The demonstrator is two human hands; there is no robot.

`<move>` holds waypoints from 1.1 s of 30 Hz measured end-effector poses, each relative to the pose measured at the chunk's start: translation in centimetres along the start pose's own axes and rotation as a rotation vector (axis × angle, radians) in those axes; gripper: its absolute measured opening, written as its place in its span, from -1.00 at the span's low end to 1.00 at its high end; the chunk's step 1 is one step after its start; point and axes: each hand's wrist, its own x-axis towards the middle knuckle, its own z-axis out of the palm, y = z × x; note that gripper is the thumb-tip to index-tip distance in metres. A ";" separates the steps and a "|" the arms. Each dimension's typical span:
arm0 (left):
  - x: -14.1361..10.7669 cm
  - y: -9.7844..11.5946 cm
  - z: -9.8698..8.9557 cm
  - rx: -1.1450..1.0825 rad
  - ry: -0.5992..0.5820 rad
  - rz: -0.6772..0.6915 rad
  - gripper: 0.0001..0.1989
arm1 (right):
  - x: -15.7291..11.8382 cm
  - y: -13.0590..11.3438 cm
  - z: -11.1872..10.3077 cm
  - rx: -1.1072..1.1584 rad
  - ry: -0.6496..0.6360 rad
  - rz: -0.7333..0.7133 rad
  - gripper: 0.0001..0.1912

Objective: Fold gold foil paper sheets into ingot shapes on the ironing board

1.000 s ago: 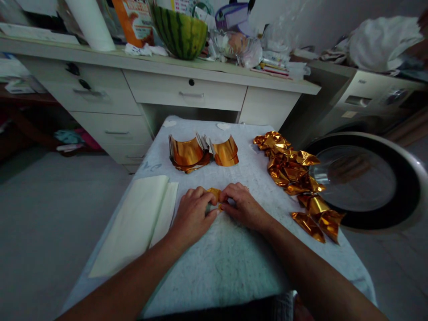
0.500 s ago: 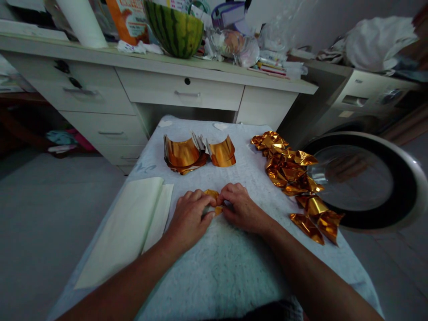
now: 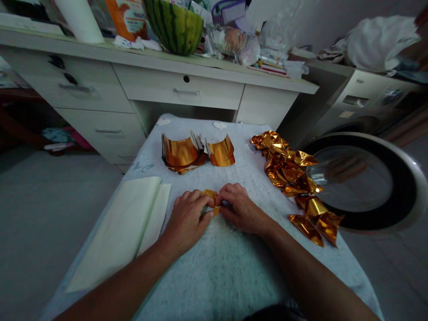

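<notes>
Between my hands, near the middle of the cloth-covered table, lies a small piece of gold foil paper point(image 3: 210, 194), mostly covered by my fingers. My left hand point(image 3: 190, 214) pinches its left side, thumb and fingers bent. On its right side, my right hand point(image 3: 238, 207) closes thumb and fingertips on the same piece. Just beyond are two stacks of curled gold foil sheets, a larger left stack point(image 3: 180, 152) and a smaller right stack point(image 3: 222, 152). To the right stretches a row of folded gold foil pieces point(image 3: 284, 171).
Pale yellowish paper sheets point(image 3: 117, 227) lie at the table's left side. Behind stands a white desk point(image 3: 150, 84) bearing a cut watermelon point(image 3: 174, 26) and plastic bags. At the right, a washing machine's open round door point(image 3: 361, 178) reaches close to the table edge.
The view has shifted slightly. Both hands stay on the foil piece with nearly the same grip; the stacks and folded pieces stay put.
</notes>
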 end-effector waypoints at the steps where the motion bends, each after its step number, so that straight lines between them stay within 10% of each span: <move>1: 0.0 0.0 0.0 -0.003 0.002 0.004 -0.90 | 0.0 0.0 0.0 0.001 -0.007 -0.004 -0.84; 33: 0.1 0.2 0.3 0.011 0.038 -0.034 -0.94 | 0.2 0.1 -0.2 0.011 -0.031 0.027 -0.89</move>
